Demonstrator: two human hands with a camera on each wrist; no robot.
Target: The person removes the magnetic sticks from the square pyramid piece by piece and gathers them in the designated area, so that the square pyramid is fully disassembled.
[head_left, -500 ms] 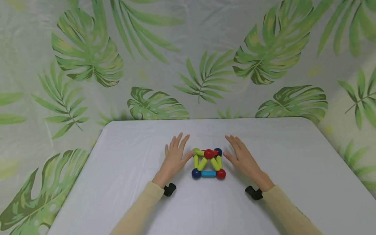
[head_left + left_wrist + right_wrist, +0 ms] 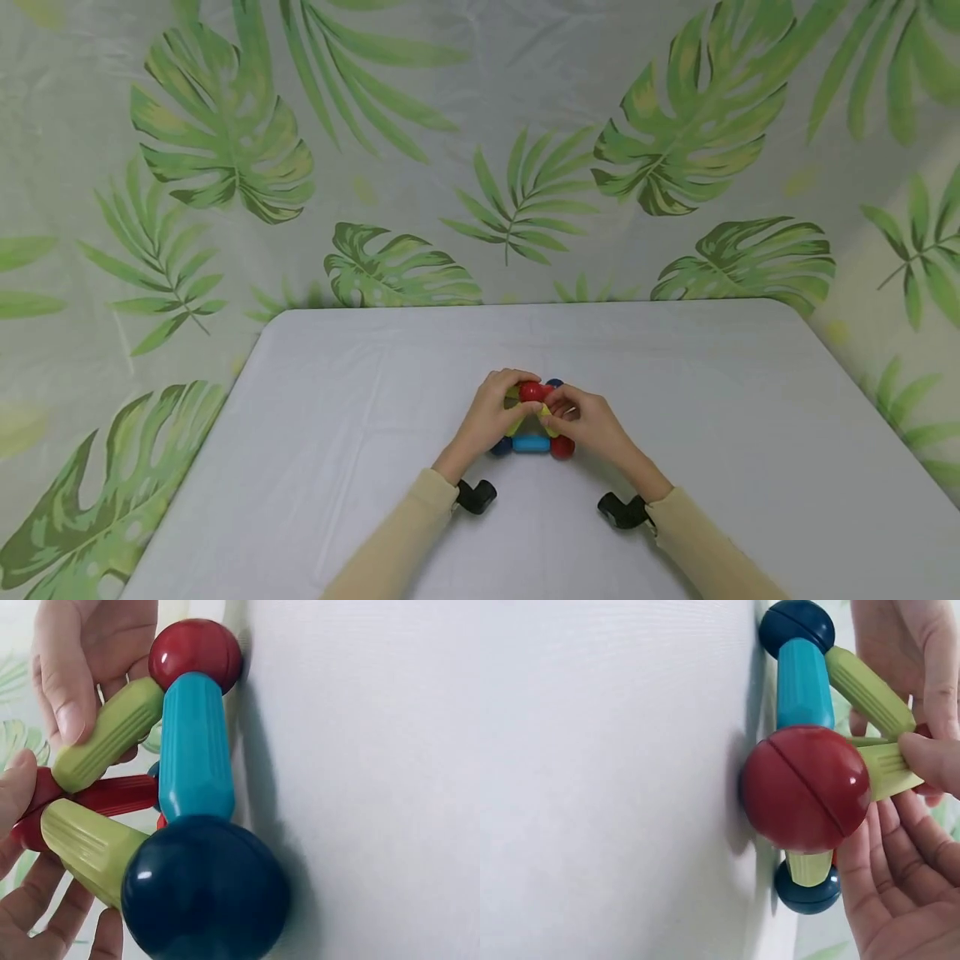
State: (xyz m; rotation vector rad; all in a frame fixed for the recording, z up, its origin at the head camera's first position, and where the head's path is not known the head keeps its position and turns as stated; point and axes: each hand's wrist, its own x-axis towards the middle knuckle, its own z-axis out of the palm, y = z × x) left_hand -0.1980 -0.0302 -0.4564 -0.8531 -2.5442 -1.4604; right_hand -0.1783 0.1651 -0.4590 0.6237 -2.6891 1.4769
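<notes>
Nearest, beige sleeves (image 2: 397,533) reach in from left and right, a black wrist camera (image 2: 477,498) on each wrist. The ball-and-rod toy frame (image 2: 532,443) stands mid-table on the white tabletop (image 2: 360,400). Its near edge: navy ball (image 2: 206,889) at left, light-blue rod (image 2: 196,746), lower red ball (image 2: 806,787) at right. Two yellow-green rods slant up to the upper red ball (image 2: 530,392). Left hand (image 2: 495,410): partly closed, thumb and fingers curved about the upper red ball. Right hand (image 2: 590,423): nearly closed, thumb and fingers pinching the right-hand yellow-green rod (image 2: 889,771). Beyond, a second navy ball (image 2: 555,383) shows at far right of the frame; farthest, a leaf-print cloth (image 2: 517,200) hangs.
</notes>
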